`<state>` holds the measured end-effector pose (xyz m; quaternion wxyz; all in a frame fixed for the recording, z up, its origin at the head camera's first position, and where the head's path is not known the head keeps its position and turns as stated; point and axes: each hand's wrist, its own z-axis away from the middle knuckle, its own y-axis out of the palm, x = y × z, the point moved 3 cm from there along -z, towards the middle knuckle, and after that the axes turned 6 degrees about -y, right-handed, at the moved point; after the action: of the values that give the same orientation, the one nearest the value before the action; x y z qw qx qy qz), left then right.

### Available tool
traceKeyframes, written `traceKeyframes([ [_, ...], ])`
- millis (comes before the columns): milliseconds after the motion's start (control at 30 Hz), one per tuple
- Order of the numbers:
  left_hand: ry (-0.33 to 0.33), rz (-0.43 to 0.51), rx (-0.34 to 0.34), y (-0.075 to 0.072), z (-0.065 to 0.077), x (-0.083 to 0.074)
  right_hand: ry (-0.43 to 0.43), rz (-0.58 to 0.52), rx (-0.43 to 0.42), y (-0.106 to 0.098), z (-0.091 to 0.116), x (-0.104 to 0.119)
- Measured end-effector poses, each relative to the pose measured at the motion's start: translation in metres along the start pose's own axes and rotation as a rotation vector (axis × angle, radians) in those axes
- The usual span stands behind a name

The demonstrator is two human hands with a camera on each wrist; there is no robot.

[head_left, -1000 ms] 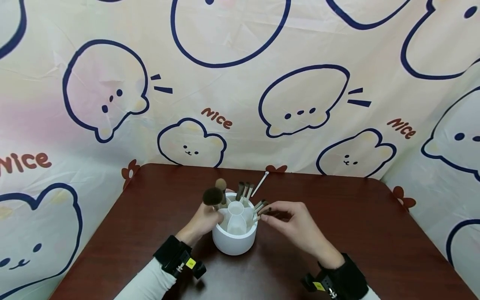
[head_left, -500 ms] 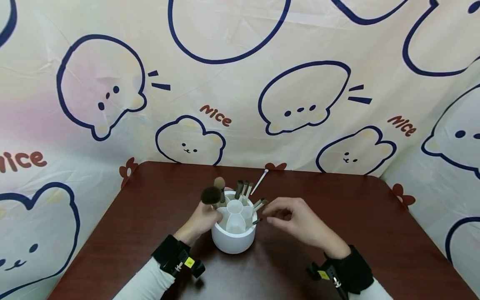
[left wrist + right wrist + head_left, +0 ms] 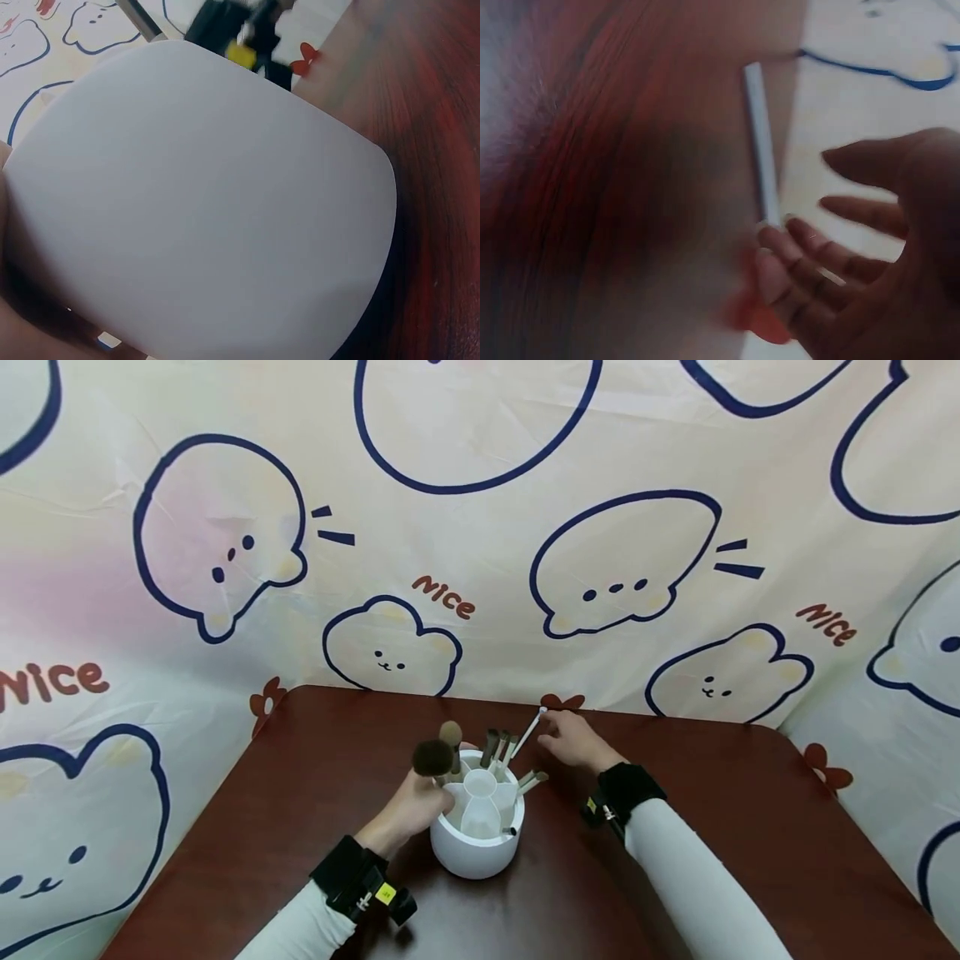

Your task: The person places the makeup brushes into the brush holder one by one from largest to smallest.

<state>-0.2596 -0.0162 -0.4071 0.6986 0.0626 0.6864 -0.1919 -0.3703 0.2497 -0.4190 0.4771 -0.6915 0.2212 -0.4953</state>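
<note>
My left hand (image 3: 416, 808) grips the left side of a white round brush holder (image 3: 476, 857) with several compartments, its thumb over the rim. The holder's wall (image 3: 202, 202) fills most of the left wrist view. A dark fluffy makeup brush (image 3: 432, 758) and a tan-headed one (image 3: 450, 732) stand at the left. Slimmer brushes (image 3: 491, 750) stand at the back, others (image 3: 532, 781) lean out at the right. At the table's far edge lies a thin white stick (image 3: 760, 142); my right hand (image 3: 576, 742) is at its far end, fingertips right by it, thumb apart.
The dark brown wooden table (image 3: 645, 860) ends at a cloth backdrop (image 3: 480, 552) with cartoon outlines. Near the holder's front right rim a small dark brush tip (image 3: 510, 832) shows. Cameras on black bands sit on both wrists.
My right hand has left the brushes at the holder's right side and moved back to the white stick. My left hand keeps its grip on the holder.
</note>
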Motion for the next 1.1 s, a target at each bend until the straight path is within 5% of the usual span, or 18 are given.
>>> traceKeyframes([
  [233,-0.005,-0.022,-0.005,0.01,-0.002,0.01,0.072,0.128,-0.003,0.015,-0.01,-0.006],
  [567,0.089,-0.019,0.03,0.009,0.017,-0.032,0.145,0.128,-0.049,-0.001,0.02,-0.006],
  [800,0.093,-0.004,0.033,0.004,0.013,-0.031,0.19,0.121,-0.037,-0.012,0.042,-0.013],
  [967,0.101,0.001,0.049,0.005,0.009,-0.025,0.13,0.047,-0.169,-0.035,0.062,-0.003],
  [1100,0.085,0.007,0.036,0.004,0.01,-0.02,0.0,-0.02,-0.363,-0.065,0.081,0.032],
])
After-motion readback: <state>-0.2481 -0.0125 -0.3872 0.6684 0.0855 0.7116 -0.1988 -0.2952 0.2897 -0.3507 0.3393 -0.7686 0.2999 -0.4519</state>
